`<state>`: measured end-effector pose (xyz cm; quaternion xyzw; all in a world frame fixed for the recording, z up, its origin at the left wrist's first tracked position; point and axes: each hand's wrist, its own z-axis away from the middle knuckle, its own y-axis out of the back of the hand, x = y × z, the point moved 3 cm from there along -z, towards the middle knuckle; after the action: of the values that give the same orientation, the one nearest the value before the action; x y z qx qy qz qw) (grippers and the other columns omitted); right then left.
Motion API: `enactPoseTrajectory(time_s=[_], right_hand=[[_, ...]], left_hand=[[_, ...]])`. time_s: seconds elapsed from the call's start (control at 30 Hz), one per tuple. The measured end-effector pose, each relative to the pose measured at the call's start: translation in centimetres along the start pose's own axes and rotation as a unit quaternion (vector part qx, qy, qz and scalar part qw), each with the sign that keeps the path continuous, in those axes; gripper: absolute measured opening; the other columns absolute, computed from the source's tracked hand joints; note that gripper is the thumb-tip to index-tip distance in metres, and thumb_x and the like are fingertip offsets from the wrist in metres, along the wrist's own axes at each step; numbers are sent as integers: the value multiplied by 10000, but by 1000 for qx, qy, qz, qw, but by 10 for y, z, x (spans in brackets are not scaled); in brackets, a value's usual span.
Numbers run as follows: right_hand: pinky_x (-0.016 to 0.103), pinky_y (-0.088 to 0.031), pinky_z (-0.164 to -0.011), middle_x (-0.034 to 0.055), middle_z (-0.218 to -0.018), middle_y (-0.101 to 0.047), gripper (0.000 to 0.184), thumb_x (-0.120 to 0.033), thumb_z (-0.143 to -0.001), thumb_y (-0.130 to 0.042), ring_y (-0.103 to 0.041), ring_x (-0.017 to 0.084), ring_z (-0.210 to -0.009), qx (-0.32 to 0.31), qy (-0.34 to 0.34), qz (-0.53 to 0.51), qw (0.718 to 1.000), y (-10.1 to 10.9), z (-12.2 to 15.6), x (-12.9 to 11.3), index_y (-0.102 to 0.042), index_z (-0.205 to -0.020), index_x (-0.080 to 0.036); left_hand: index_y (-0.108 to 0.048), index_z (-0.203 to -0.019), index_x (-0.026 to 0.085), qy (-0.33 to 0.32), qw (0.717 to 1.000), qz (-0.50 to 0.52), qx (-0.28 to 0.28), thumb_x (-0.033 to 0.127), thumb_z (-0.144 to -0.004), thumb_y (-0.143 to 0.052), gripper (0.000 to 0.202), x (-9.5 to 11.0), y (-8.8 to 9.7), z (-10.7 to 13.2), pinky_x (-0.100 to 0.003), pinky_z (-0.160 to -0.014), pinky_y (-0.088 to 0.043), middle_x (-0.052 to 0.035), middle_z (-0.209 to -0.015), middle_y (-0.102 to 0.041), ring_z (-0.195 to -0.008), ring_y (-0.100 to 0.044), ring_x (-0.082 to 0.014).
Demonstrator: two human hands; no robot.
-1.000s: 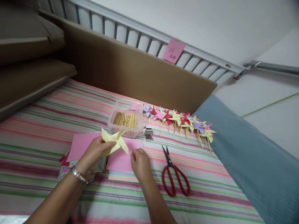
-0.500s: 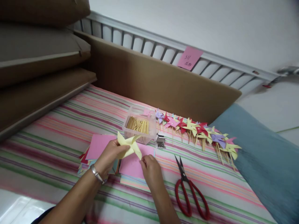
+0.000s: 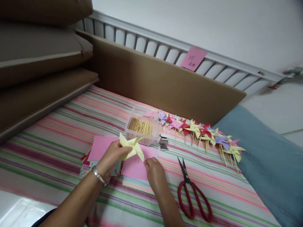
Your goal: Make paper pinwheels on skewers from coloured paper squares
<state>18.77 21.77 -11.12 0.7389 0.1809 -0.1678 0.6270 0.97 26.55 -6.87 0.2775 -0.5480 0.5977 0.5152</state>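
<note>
I have the left hand (image 3: 113,156) closed narrow on a pale yellow folded-paper pinwheel (image 3: 132,148), thumb across its near side and the blades fanning out to the right. The pinwheel is held raised above the work, in front of a clear plastic box (image 3: 155,129) with short wooden sticks (image 3: 140,126) inside. On the left wrist I see a silver metal bracelet (image 3: 98,176).

The right hand (image 3: 153,167) is curled, its fingers bunched close together, with the fingertips right by the pinwheel's lower right blade. I cannot tell whether they touch that blade or pinch something small.

Under the hands I have a stack of pink-topped paper sheets (image 3: 132,170), and to its left a looser pile of coloured paper (image 3: 101,146), also pink on top. A small open box of dark metal bits (image 3: 163,145) stands just beside the plastic box. Scissors with red looped handles (image 3: 187,181) lie to the right of the right hand, their dark blades slightly parted. Beyond them, a row of multicoloured paper pinwheels on wooden sticks (image 3: 195,128) lies on the striped cloth (image 3: 56,134), near an upright brown board (image 3: 161,85).
</note>
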Motion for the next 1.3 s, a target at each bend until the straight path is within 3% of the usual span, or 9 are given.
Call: enactPoseTrajectory(time_s=[0.2, 0.33, 0.4, 0.47, 0.57, 0.67, 0.83, 1.03, 1.3], right_hand=[[252, -441, -650, 41, -734, -628, 209, -52, -757, -468, -594, 175, -709, 22, -30, -43, 998, 18, 0, 0, -618, -694, -184], [239, -448, -640, 4, -712, -598, 141, -131, -778, -492, -575, 154, -684, 81, -43, -175, 980, 46, 4, -10, -598, -715, -199], [255, -456, -702, 8, -753, -601, 114, -156, -782, -516, -581, 157, -742, 109, -26, -251, 961, 57, 9, -19, -603, -724, -202], [298, -438, -848, 40, -930, -626, 101, -164, -782, -547, -579, 177, -924, 122, -8, -287, 950, 63, 13, -27, -622, -731, -208], [402, -310, -1032, 57, -1272, -523, 107, -152, -773, -586, -420, 223, -1231, 119, -6, -299, 947, 60, 18, -33, -655, -726, -218], [461, -245, -1069, 46, -1395, -419, 124, -135, -764, -604, -296, 246, -1327, 116, -15, -287, 951, 54, 20, -33, -675, -707, -218], [454, -248, -1074, 43, -1410, -402, 135, -118, -764, -605, -249, 235, -1352, 129, -15, -266, 955, 51, 20, -31, -682, -728, -223], [442, -219, -1086, 40, -1424, -381, 119, -145, -778, -596, -224, 221, -1362, 110, -43, -279, 953, 47, 17, -30, -674, -723, -216], [435, -219, -1084, 45, -1428, -375, 97, -147, -778, -577, -255, 217, -1349, 119, -35, -267, 956, 45, 17, -29, -643, -744, -209]], left_hand=[[-690, -783, 107, 8, 1000, -24, 3, 272, -586, -728, 259, -4, 0, -1, -237, -571, -371, -44, -701, -676, -608, -570, -162], [-701, -759, 121, 13, 999, -38, 5, 283, -576, -743, 248, -6, -5, 0, -231, -579, -379, -42, -698, -688, -619, -576, -162], [-708, -766, 127, 14, 999, -37, -6, 283, -589, -742, 238, -10, -9, 0, -224, -592, -387, -43, -714, -697, -628, -580, -154], [-710, -792, 134, 19, 999, -33, -18, 285, -613, -736, 236, -16, -15, 0, -219, -603, -395, -45, -743, -706, -644, -587, -149], [-709, -835, 143, 24, 999, -25, -25, 291, -620, -742, 263, -24, -23, 2, -233, -629, -419, -55, -794, -715, -681, -607, -165], [-711, -841, 142, 22, 999, -28, -17, 305, -600, -757, 295, -30, -32, 5, -258, -639, -438, -62, -795, -718, -683, -619, -188], [-713, -807, 138, 18, 999, -34, -13, 309, -585, -765, 285, -36, -42, 9, -262, -626, -442, -63, -773, -718, -672, -618, -192], [-712, -899, 158, 20, 999, -5, -45, 303, -608, -762, 329, -37, -45, 12, -280, -717, -471, -80, -891, -723, -791, -640, -211], [-723, -830, 175, 28, 998, -2, -53, 270, -615, -746, 236, -34, -44, 13, -257, -657, -468, -47, -810, -729, -716, -636, -189]])
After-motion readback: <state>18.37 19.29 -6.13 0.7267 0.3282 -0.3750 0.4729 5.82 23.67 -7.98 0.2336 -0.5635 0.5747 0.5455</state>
